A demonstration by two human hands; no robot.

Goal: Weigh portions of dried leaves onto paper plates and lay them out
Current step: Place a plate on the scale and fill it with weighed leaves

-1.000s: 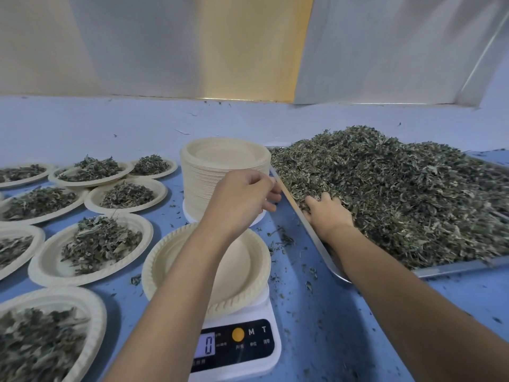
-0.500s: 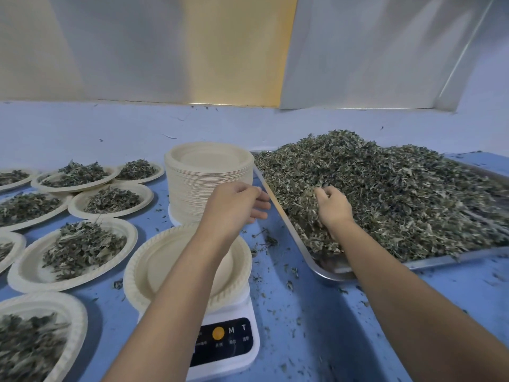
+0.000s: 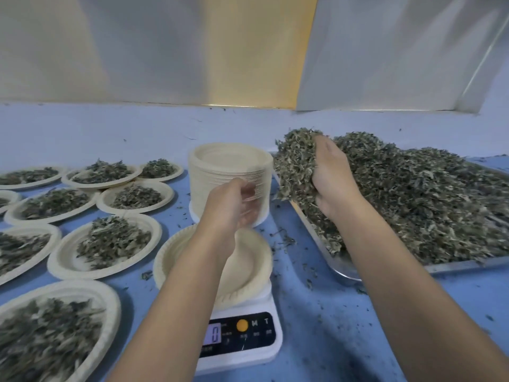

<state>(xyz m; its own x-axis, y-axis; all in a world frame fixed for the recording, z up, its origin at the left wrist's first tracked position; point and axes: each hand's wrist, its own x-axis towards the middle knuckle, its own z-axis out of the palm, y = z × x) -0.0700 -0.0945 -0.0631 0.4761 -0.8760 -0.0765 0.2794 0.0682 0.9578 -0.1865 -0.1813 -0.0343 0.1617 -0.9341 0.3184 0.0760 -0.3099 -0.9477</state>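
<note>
**Blue tabletop, one fistful in the air**

Blue tabletop (image 3: 330,312) flecked with leaf crumbs, pale wall panels behind. The right hand (image 3: 333,177) is up over the left edge of the shiny metal tray (image 3: 341,268), fingers and thumb curled round a handful of dried grey-green leaves (image 3: 294,166) (a generous one, with bits hanging out below the palm). Behind it, the big heap of loose dried leaves (image 3: 427,202) fills the tray.

The left hand (image 3: 234,205) hovers over the empty cream paper plate (image 3: 248,271), fingers loosely curled and blurred, with nothing visible in them. That plate sits on the white digital kitchen scale (image 3: 248,343), whose display shows 0. Just behind stands a tall stack of cream paper plates (image 3: 228,166). Off to the left, filled paper plates (image 3: 107,244) lie in rows, each with its own leaf pile, rims close together.
</note>
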